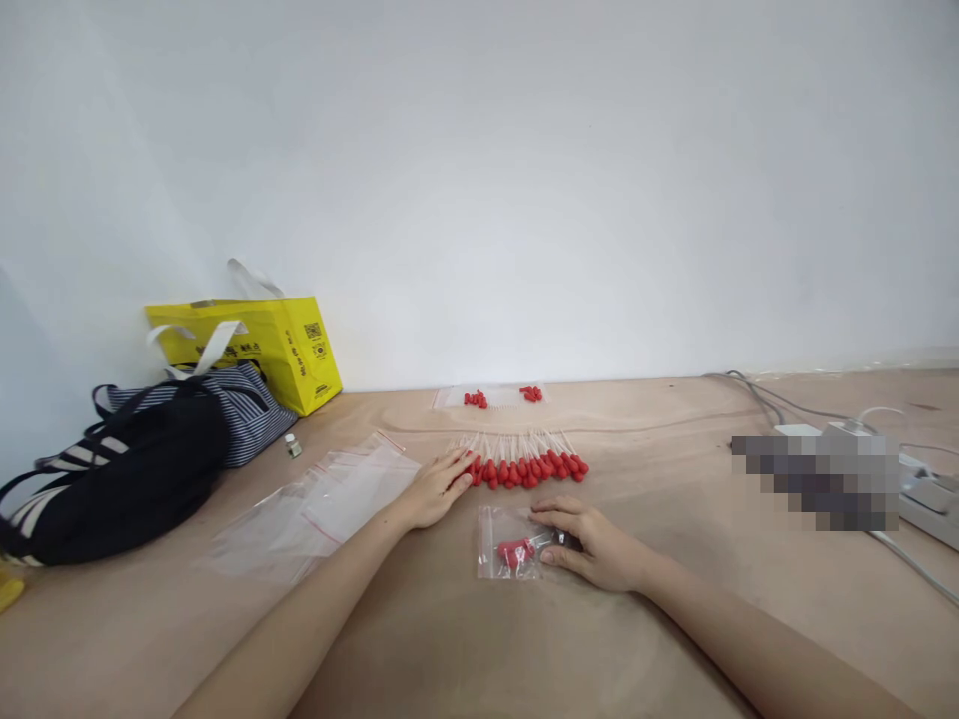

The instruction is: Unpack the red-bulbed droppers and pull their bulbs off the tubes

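Observation:
A row of several droppers with red bulbs [530, 466] lies on the wooden table [465, 639]. My left hand [436, 489] rests flat on the table with fingers stretched out, its fingertips touching the leftmost red bulb. My right hand [595, 544] pinches the open edge of a small clear zip bag [509, 546] that holds red-bulbed droppers. The bag lies flat just in front of the row.
A pile of empty clear zip bags [330, 504] lies to the left. Behind it are a black and striped bag [142, 454], a yellow paper bag [259, 345] and a tiny bottle [292, 446]. More red pieces [501, 397] sit by the wall. Cables and power strips [899, 469] are at right.

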Demonstrator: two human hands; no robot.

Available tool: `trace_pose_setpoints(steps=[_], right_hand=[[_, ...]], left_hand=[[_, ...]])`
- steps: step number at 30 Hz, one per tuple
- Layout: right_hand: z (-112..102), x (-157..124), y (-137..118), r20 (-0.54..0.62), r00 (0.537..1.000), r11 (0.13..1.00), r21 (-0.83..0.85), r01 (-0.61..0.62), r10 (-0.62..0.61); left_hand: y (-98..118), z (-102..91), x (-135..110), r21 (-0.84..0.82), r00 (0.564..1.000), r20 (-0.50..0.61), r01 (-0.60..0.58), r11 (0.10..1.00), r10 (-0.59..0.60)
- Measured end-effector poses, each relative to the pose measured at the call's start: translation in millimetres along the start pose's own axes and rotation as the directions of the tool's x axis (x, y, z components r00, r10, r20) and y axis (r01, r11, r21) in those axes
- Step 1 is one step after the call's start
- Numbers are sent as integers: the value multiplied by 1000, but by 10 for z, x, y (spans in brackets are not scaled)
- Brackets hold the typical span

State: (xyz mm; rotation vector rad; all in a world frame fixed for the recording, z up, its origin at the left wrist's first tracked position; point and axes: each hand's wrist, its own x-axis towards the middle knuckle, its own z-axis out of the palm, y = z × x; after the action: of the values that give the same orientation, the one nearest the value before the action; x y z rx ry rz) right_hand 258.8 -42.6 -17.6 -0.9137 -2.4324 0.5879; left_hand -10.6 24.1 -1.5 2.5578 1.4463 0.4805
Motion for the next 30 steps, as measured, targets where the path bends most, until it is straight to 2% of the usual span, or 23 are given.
trace_pose_setpoints(steps=[3,5,7,9,14,19,23,26,30], right_hand=[[5,0,9,2,1000,1000,-1,-3,3],[10,1,20,1,1000,1000,-2,1,-1],[13,2,26,4,1000,1000,-7,0,0],[10,3,23,8,1000,1000,-10,-6,6],[8,13,-7,-22,1000,1000,-12,10,-10],[61,34,-22,-54,999,997,-76,1,-5],[101,52,-49,-80,997,992,-127,-22,12],[111,61,-68,-98,995,990,-134,-43,30],[120,60,-62,-106,994,992,-116,-38,26]], left_hand=[[65,46,10,11,998,-51,22,1000,-21],[141,38,-39,4,982,-189,15,1000,-14],[242,25,-149,-24,939,-344,-14,1000,5],[358,27,-300,-67,911,-411,-57,996,25],[600,101,-574,-196,963,-260,-131,972,77],[742,115,-504,-335,982,-95,-187,924,164],[832,86,-424,-334,974,23,-206,920,226],[865,105,-421,-265,965,30,-242,933,259],[859,149,-480,-109,965,-36,-261,959,258]])
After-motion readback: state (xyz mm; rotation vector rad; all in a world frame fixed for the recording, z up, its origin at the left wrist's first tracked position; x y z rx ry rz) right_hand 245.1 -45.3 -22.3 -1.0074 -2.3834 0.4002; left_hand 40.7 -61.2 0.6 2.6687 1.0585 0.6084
